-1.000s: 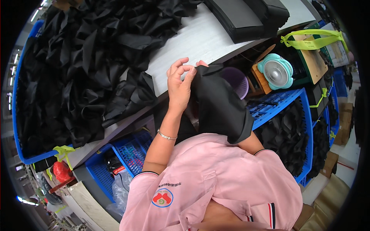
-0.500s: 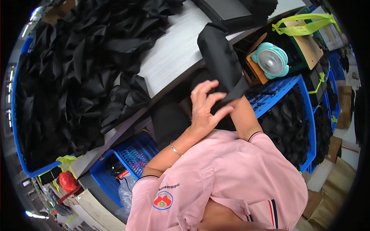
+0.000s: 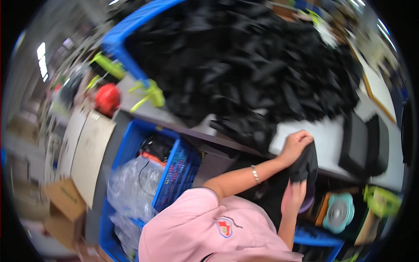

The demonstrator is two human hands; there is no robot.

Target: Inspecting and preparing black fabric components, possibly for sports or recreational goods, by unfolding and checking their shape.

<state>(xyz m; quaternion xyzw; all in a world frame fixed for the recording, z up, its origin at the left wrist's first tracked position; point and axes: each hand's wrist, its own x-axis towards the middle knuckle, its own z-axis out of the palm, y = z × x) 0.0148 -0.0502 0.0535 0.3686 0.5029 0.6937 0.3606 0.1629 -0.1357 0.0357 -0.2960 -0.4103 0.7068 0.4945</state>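
My left hand (image 3: 299, 142), with a bracelet at the wrist, is closed on the upper end of a black cloth piece (image 3: 304, 163). The piece hangs down from those fingers, over the near edge of the table. At its lower end is my right hand (image 3: 297, 198), the fingers straight up against the cloth and their tips covered by it. Whether those fingers grip cannot be made out. Beyond both hands lies a large heap of black cloth pieces (image 3: 244, 65) on the white table (image 3: 290, 131).
Dark padded blocks (image 3: 362, 144) stand on the table at right. Below them is a turquoise fan (image 3: 339, 212). A blue crate (image 3: 168, 174) holding clear plastic bags (image 3: 133, 183) is at left, near a red bag (image 3: 107, 99) and a cardboard box (image 3: 65, 205).
The view has swung left, bringing more of the heap and the left crate in. My left hand has gone from open fingers to holding the cloth's upper end. The cloth covers less of my right hand.
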